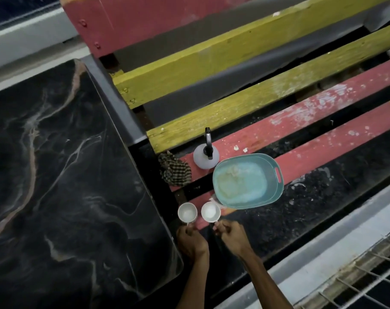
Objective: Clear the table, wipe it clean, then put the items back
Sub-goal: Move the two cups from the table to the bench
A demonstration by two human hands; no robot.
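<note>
A black marble table [62,175] fills the left of the view, with nothing on it. To its right is a red and yellow slatted bench [267,90]. My left hand [191,240] grips the handle of a white cup [187,212]. My right hand [230,235] grips the handle of a second white cup [210,211]. Both cups are upright, side by side, at the bench's near red slat. Behind them on the bench sit a teal plastic tray [247,181], a clear spray bottle [206,156] with a black nozzle, and a checked cloth [175,171].
A grey ledge [323,253] runs along the bench's near right side, with a white wire rack [367,279] beyond it at the bottom right. Dark gaps lie between the bench slats. A pale wall edge [33,34] is at the top left.
</note>
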